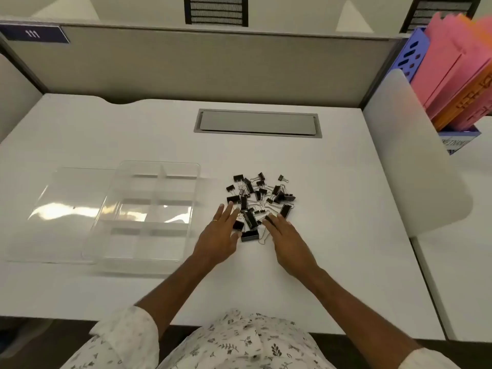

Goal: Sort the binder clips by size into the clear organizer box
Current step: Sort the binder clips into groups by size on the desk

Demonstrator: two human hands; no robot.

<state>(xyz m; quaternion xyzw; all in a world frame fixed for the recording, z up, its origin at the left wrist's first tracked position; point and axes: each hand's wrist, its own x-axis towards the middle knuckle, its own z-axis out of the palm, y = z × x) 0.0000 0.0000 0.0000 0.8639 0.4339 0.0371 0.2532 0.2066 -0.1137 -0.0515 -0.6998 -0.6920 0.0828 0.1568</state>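
Observation:
A pile of several black binder clips (259,199) of different sizes lies on the white desk (332,222), right of centre. The clear organizer box (195,179) sits to the left of the pile, its compartments holding nothing that I can see. Its clear lid (66,209) lies flat at the box's left side. My left hand (218,235) lies flat with straight fingers at the pile's near left edge. My right hand (285,235) reaches in from the near right, fingers straight, their tips touching clips at the pile's near edge. Neither hand holds a clip.
A grey cable hatch (257,124) is set into the desk behind the pile. A white divider panel (410,161) stands at the right, with pink and orange folders in a blue file holder (452,83) beyond it. A grey partition wall (202,67) closes the back.

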